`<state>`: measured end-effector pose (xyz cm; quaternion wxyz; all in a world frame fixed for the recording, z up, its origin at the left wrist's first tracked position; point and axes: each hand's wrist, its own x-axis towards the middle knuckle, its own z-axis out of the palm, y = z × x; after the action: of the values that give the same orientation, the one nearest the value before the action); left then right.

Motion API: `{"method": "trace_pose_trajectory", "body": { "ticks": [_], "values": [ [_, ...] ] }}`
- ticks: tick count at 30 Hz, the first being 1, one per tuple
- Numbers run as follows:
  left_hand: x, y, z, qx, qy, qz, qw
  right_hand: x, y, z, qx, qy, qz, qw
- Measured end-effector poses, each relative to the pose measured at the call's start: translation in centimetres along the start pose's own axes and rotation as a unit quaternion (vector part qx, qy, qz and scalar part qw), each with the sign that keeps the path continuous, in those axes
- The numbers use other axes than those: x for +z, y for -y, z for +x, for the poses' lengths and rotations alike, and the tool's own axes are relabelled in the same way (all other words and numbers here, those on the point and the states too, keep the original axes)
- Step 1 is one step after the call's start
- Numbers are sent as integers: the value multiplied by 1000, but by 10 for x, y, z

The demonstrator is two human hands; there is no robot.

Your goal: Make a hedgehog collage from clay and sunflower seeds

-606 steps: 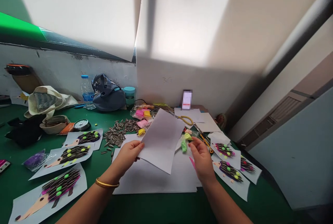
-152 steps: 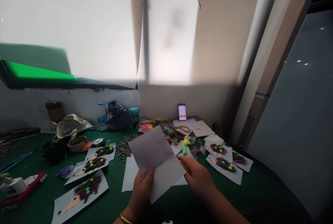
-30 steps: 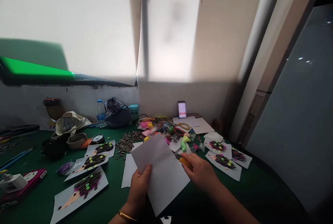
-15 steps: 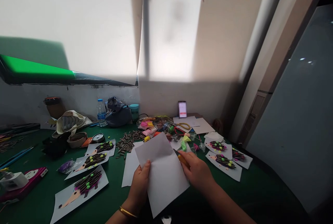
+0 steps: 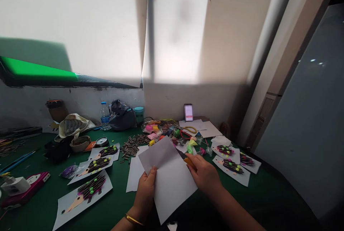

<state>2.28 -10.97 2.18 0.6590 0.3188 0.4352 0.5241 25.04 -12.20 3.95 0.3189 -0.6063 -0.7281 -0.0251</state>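
Note:
A sheet of white paper (image 5: 170, 181) is held up at a slant above the front of the table. My left hand (image 5: 145, 189) pinches its left edge, thumb on the face of the paper, other fingers hidden behind. In my right hand (image 5: 202, 172) is an orange-handled knife (image 5: 190, 163), its dark blade pointing up and left against the paper's right edge. More white sheets (image 5: 133, 175) lie on the table behind my left hand.
Hedgehog pictures (image 5: 84, 197) lie at the left, others (image 5: 231, 168) at the right. Behind the paper are sunflower seeds (image 5: 134, 145), bagged coloured clay (image 5: 150, 129) and scissors (image 5: 189, 129). A phone (image 5: 188, 112) stands upright at the back. A pink power strip (image 5: 34, 188) sits at left.
The knife has moved slightly up and left, and more of its blade shows at the paper's edge. The paper has shifted slightly; my left hand keeps its hold.

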Motion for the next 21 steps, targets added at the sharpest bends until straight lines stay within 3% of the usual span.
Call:
{"method": "trace_pose_trajectory", "body": {
  "ticks": [6, 11, 16, 21],
  "values": [
    [-3, -5, 1, -7, 16, -44, 999, -2, 1, 1, 12, 3, 12, 1000],
    [-5, -10, 6, 30, 51, -139, 989, -7, 2, -1, 12, 17, 19, 1000],
    [-9, -14, 12, 17, 29, -123, 992, -7, 1, -2, 16, 21, 15, 1000],
    [-7, -15, 14, 8, 54, -115, 992, 1, -1, -1, -4, 10, 11, 1000]
  ]
}}
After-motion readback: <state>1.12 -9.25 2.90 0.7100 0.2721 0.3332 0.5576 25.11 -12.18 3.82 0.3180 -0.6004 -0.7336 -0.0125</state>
